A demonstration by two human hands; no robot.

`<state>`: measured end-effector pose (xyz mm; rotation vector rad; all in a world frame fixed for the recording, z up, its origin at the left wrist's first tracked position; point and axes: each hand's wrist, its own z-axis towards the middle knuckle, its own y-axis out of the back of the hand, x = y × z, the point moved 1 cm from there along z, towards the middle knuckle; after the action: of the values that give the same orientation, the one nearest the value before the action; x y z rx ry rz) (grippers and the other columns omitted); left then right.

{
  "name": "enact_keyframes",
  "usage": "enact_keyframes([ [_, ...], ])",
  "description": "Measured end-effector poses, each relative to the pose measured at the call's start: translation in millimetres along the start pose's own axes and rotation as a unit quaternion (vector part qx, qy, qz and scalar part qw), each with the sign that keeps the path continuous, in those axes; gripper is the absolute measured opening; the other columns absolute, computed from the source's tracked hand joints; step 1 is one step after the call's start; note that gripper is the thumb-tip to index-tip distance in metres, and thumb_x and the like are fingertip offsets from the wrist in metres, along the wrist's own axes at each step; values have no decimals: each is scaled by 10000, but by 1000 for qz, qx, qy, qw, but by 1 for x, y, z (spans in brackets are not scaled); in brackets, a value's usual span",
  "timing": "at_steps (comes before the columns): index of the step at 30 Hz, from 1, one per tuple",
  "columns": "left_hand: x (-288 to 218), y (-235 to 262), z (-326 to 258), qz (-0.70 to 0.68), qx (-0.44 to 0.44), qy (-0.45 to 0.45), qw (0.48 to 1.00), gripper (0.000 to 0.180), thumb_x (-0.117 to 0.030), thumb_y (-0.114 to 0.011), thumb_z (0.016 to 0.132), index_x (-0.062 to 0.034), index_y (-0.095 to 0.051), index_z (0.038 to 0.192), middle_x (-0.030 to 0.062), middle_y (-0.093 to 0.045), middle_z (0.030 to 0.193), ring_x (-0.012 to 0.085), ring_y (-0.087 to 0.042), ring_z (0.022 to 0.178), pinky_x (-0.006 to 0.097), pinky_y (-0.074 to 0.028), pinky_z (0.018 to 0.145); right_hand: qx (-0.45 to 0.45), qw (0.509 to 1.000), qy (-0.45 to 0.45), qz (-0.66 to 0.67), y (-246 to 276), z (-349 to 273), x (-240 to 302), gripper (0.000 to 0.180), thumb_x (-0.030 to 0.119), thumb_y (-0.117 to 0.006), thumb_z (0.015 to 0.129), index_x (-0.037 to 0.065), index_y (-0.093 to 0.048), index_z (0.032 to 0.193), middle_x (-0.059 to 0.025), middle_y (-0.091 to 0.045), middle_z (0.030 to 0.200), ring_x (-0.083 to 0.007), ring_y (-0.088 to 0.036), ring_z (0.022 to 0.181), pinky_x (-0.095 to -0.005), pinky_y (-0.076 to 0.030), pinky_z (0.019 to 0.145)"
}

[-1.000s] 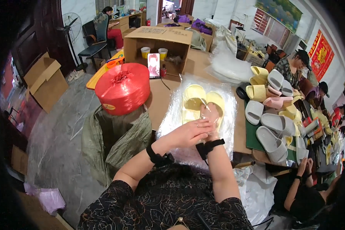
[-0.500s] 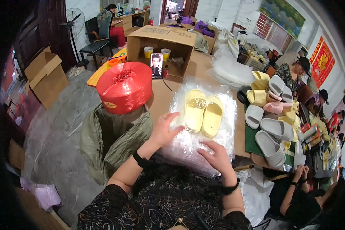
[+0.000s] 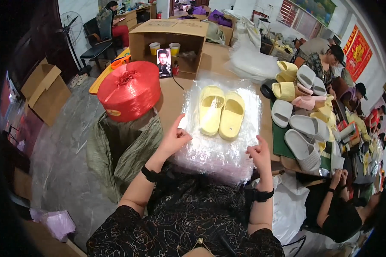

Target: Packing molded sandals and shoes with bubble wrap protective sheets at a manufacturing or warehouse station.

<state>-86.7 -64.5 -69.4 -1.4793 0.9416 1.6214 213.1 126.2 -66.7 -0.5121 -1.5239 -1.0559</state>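
A pair of pale yellow slippers [image 3: 221,113] lies side by side, toes away from me, on a stack of clear plastic bags [image 3: 214,158]. A bright sheen crosses the left slipper; I cannot tell whether film covers it. My left hand [image 3: 174,138] is at the stack's left edge, index finger stretched out and thumb apart, holding nothing. At the right edge is my right hand [image 3: 260,155], index finger raised and the other fingers partly curled, with nothing visible in it. Neither hand touches the slippers.
A large red twine roll [image 3: 129,91] stands left above a green woven sack [image 3: 126,150]. Behind are an open cardboard box [image 3: 169,28] and a phone [image 3: 163,63]. Grey, yellow and pink slippers [image 3: 304,147] pile up at right. Other people sit along the right side.
My hands have moved apart to the two sides of the bag stack, the right one farther right. The slippers stay on the stack. The whole view has shifted slightly.
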Motion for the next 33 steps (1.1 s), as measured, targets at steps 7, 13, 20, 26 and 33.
enact_keyframes([
  [7,4,17,-10,41,-9,-33,999,675,-80,-684,878,-90,-391,1487,8,-624,798,52,-533,684,218,-426,628,2,993,62,104,15,-10,10,535,130,-633,944,6,-435,1426,73,-471,694,-26,-438,588,-193,-353,523],
  [13,-8,18,-26,3,24,-11,1000,611,-90,-665,906,-82,-427,1468,13,-638,809,57,-555,673,217,-441,603,36,990,-82,111,6,-28,14,683,120,-684,908,15,-332,1484,-22,-622,822,-80,-586,684,-217,-442,557],
  [20,-8,19,-26,9,-10,-11,1000,467,-62,-620,918,-83,-546,1379,-26,-570,711,51,-525,606,223,-431,561,29,997,-13,70,10,-28,2,764,22,-661,862,49,-284,1525,-32,-622,796,-89,-587,663,-235,-485,598],
  [26,-6,26,-29,7,3,-1,1000,419,-84,-597,935,-81,-573,1353,-7,-635,776,47,-522,624,217,-443,586,65,991,30,117,16,-41,21,645,-18,-575,908,68,-368,1512,-28,-633,965,-72,-564,739,-207,-468,647],
  [33,-5,43,-36,94,12,-69,993,457,-42,-609,876,-134,-614,1324,69,-689,1044,129,-590,799,294,-510,772,34,989,79,124,29,-34,-3,469,-19,-534,930,63,-549,1392,-41,-633,1156,-93,-570,961,-229,-474,734],
])
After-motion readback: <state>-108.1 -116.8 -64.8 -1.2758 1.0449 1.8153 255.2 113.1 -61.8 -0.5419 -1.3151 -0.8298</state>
